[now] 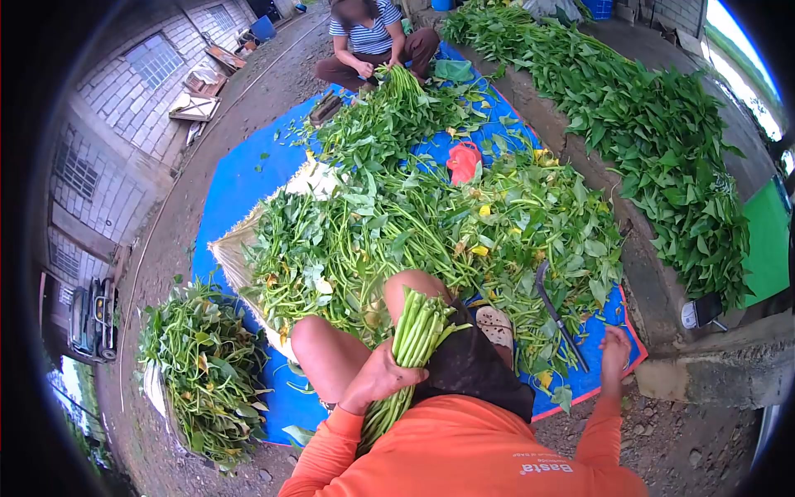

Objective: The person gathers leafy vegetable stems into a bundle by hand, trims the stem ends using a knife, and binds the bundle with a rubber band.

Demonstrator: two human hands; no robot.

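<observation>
My left hand (385, 377) is wrapped round a thick bundle of green stems (418, 331), held upright against my lap with the cut ends up. Out to the right, my right hand (614, 352) hangs over the edge of the blue tarp; its fingers look partly curled, and whether they hold anything is too small to tell. A curved sickle (556, 315) with a dark handle lies near it on the leaves. Loose leafy stems (356, 248) are heaped in front of my knees, partly on a pale sack (240, 253).
Across the blue tarp (236, 178) a person (368, 37) sits handling stems. A red bag (464, 162) lies mid-heap. More greens (207, 373) fill a sack at left. A long row of leafy bundles (646, 124) lies along the concrete ledge at right.
</observation>
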